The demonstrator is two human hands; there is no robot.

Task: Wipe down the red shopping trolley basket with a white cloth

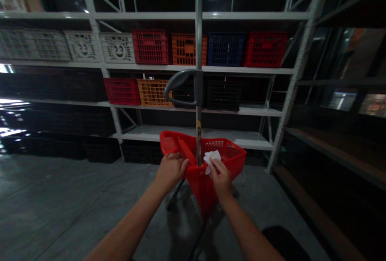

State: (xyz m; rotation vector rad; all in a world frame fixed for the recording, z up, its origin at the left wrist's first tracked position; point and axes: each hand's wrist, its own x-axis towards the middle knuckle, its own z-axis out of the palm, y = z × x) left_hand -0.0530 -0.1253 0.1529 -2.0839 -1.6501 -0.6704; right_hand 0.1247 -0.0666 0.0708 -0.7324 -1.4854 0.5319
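A red basket [203,190] on a dark wheeled frame sits just below the centre of the frame, directly between and ahead of the two hands. The left hand [172,168], left of centre, lies on the basket's near rim with its fingers bent and its thumb toward the middle; whether it grips the rim or only rests there, I cannot tell. The right hand [222,177], right of centre, pinches a crumpled white cloth [212,158] between thumb and fingers. The cloth lies at that hand's fingertips, over the near rim and just right of the metal pole [198,132]; the left hand is on the pole's other side, apart from the cloth.

The pole rises from the basket to the top edge of the frame, with a grey looped handle [197,88] around mid-height. Behind, a white shelf rack [238,69] spans the upper half, bearing a red crate [150,47], a blue crate [226,49] and others. Grey floor [75,200] fills the lower left.
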